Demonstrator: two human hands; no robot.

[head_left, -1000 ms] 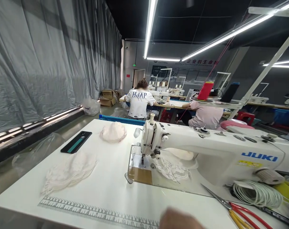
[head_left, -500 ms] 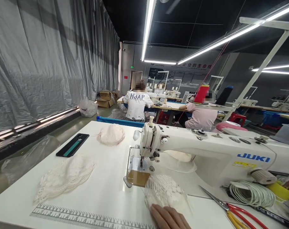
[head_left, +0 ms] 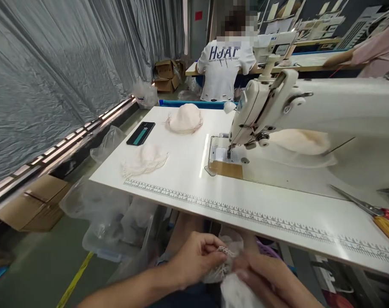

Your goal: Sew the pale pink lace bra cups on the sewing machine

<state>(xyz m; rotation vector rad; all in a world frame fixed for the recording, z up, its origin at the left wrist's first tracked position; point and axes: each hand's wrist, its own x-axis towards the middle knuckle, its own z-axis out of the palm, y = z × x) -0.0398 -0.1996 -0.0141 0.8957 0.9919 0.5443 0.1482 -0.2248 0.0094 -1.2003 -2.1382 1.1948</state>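
Below the table's front edge, over my lap, my left hand [head_left: 202, 259] pinches the edge of a white lace piece [head_left: 225, 269] between thumb and fingers. Close beside it my right hand [head_left: 265, 276], somewhat blurred, has its fingers closed on the same piece; the fingertips are partly hidden by fabric. White cloth hangs down under both hands. On the tabletop lie a pale lace-edged cup [head_left: 185, 119] and a flatter lace piece [head_left: 145, 160]. The sewing machine [head_left: 261, 111] stands on the right, its presser foot above the metal plate, away from my hands.
A phone [head_left: 141, 133] rests at the table's left edge. A printed ruler scale [head_left: 226, 208] runs along the front. Scissors [head_left: 364, 203] lie at the right. Plastic bags [head_left: 117, 218] and a cardboard box [head_left: 34, 203] are on the floor. A co-worker in a white shirt [head_left: 226, 70] sits ahead.
My view has tilted down. My right hand and the lace piece near the machine have left the tabletop; both hands are now below the table edge, working on lace fabric.
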